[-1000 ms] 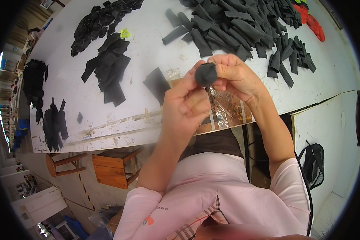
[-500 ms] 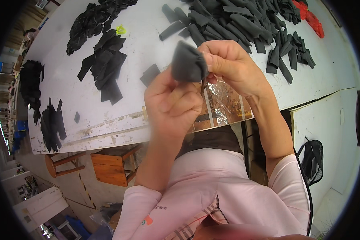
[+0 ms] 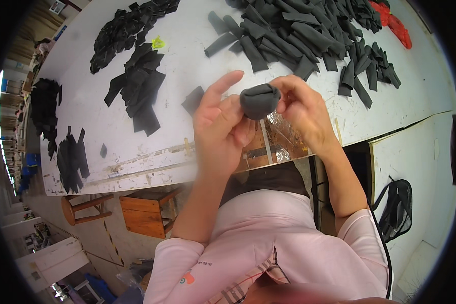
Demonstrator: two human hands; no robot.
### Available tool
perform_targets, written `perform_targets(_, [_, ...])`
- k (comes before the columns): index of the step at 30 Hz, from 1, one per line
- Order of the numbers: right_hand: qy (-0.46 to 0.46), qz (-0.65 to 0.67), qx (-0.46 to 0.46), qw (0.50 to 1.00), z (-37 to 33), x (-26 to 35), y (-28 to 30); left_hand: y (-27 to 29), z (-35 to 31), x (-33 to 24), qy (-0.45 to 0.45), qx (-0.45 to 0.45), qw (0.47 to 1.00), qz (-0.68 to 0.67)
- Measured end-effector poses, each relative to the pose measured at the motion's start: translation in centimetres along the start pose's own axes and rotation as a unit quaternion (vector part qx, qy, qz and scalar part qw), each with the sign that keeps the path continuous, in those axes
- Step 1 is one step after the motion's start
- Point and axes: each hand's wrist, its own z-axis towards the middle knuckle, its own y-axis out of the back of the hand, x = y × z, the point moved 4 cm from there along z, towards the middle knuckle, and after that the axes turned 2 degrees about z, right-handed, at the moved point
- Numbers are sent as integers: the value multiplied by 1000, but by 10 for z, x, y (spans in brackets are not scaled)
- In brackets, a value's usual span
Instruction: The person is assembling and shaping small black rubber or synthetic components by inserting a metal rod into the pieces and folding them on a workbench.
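Observation:
A dark grey fabric tube (image 3: 260, 103) is held up above the table's front edge, its folded end facing me. On its left side, my left hand (image 3: 220, 124) grips it between thumb and lower fingers, with the index finger stretched away from the cloth. Fingers and thumb of my right hand (image 3: 301, 111) pinch the tube's right edge. Just left of my left hand lies a flat dark grey fabric piece (image 3: 193, 100). A big heap of similar grey fabric tubes (image 3: 289, 33) is spread beyond my hands.
Black fabric pieces (image 3: 139, 86) lie in piles on the left of the white table (image 3: 182, 45). A yellow-green scrap (image 3: 158, 42) sits near them, and a red plastic bag (image 3: 397, 30) at far right. Wooden stools (image 3: 143, 215) stand below the left edge. A black bag (image 3: 396, 210) hangs at right.
The tube has moved slightly right and down and turned so its folded end shows. My left index finger has straightened away from it. My right hand has shifted slightly right and down.

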Motion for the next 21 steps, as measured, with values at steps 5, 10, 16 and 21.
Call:
perform_targets(5, [152, -280, 73, 945, 0, 16, -14, -2, 0, -3, -13, 3, 982, 187])
perform_targets(10, [167, -390, 86, 901, 4, 26, -14, 0, 2, -7, -128, 9, 957, 261])
perform_targets(16, [128, -436, 139, 880, -16, -36, -15, 17, -3, 17, -85, -37, 920, 381])
perform_targets(21, [-57, -243, 90, 964, -31, -34, 7, 18, 4, 16, -111, -32, 912, 393])
